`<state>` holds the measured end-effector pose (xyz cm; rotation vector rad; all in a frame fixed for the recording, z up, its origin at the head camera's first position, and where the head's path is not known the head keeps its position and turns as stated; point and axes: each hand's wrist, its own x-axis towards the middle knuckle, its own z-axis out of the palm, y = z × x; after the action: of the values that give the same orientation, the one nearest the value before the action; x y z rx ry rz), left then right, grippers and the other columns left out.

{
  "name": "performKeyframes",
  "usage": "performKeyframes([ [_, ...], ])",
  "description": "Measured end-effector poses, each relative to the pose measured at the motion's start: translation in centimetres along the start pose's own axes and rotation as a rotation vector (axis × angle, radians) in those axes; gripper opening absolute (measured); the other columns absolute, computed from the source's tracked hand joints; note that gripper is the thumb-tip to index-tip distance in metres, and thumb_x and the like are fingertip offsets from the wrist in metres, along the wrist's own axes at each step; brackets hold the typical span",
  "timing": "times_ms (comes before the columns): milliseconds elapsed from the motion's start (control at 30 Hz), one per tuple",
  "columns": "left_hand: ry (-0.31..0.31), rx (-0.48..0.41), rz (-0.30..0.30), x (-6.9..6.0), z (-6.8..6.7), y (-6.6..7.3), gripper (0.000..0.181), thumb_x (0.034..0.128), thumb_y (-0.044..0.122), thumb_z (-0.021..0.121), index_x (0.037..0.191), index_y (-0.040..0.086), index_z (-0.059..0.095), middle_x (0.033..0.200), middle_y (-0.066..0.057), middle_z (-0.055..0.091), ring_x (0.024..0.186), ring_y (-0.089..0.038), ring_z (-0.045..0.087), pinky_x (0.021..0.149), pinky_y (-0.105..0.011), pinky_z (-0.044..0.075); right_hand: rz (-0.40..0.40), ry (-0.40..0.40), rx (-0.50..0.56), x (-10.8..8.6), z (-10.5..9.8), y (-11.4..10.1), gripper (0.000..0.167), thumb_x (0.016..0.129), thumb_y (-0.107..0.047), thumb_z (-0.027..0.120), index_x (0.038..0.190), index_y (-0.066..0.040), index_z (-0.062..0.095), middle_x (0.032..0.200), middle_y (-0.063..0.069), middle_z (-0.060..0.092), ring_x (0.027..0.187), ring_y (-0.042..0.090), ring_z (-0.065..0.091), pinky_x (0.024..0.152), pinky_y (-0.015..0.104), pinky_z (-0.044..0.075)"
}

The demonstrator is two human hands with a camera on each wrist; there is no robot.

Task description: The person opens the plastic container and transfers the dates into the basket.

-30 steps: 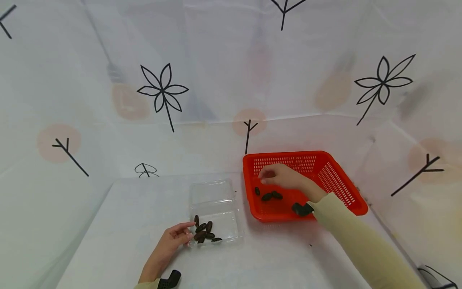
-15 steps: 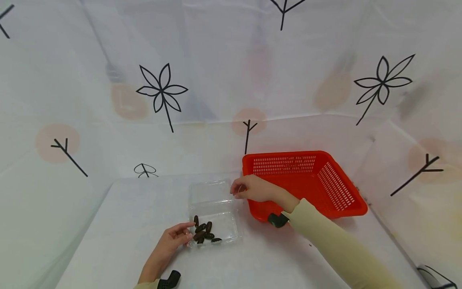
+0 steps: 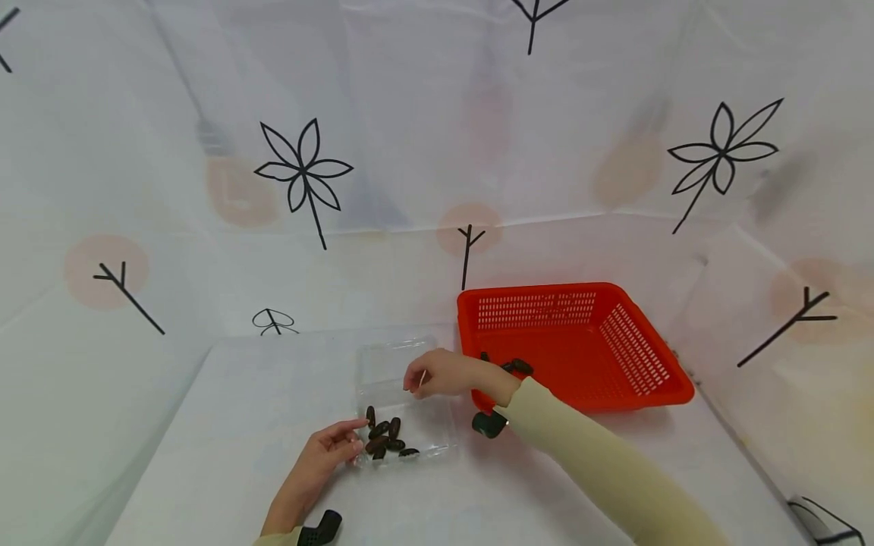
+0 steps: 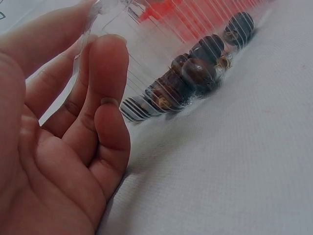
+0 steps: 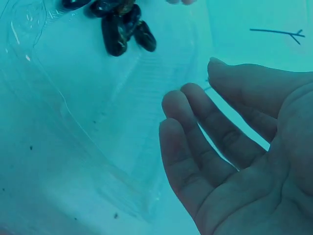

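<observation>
Below, in the head view, your left hand (image 3: 321,456) pinches a clear container's (image 3: 429,423) left edge, dark oblong pieces (image 3: 378,444) bunched near that side; your right hand (image 3: 442,372) hovers over it, a red basket (image 3: 580,371) with similar pieces (image 3: 522,366) alongside. From the left wrist, plastic lies between your thumb (image 4: 46,39) and fingers (image 4: 110,63). From the right wrist, loosely bent fingers (image 5: 178,142) leave a narrow gap to the thumb.

Dark oval fruits (image 3: 378,445), clustered, open clear box (image 3: 432,427)
</observation>
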<state>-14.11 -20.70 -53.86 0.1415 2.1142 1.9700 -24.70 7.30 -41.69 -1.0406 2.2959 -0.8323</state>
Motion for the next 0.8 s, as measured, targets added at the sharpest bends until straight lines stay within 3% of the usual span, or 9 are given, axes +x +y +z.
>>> performKeyframes([
  [233,0.002,0.0,-0.002,0.1,-0.1,-0.1,0.045,0.0926,0.009,0.07,0.132,-0.008,0.058,0.09,-0.003,0.059,0.073,-0.014,0.056,0.069,-0.026,0.049,0.05,-0.075,-0.014,1.5,1.7,0.5,0.019,0.094,-0.004,0.066,0.111,-0.009,0.074,0.097,-0.008,0.068,0.091,0.008,0.059,0.079,0.023,0.05],
  [500,0.005,-0.014,-0.02,0.1,0.0,0.0,0.045,0.0918,0.008,0.071,0.132,-0.008,0.058,0.09,-0.005,0.059,0.074,-0.015,0.056,0.069,-0.027,0.049,0.056,-0.129,-0.024,2.9,3.3,0.7,0.029,0.092,0.003,0.061,0.115,-0.011,0.074,0.104,-0.009,0.068,0.097,0.007,0.058,0.085,0.023,0.048],
  [800,-0.01,-0.035,-0.007,0.1,-0.1,0.0,0.046,0.0913,0.005,0.071,0.133,-0.01,0.056,0.09,-0.006,0.058,0.073,-0.014,0.056,0.069,-0.027,0.049,0.119,-0.14,-0.032,3.7,4.9,-0.2,0.029,0.09,0.003,0.064,0.104,-0.02,0.077,0.097,-0.012,0.065,0.094,0.006,0.055,0.084,0.028,0.047],
])
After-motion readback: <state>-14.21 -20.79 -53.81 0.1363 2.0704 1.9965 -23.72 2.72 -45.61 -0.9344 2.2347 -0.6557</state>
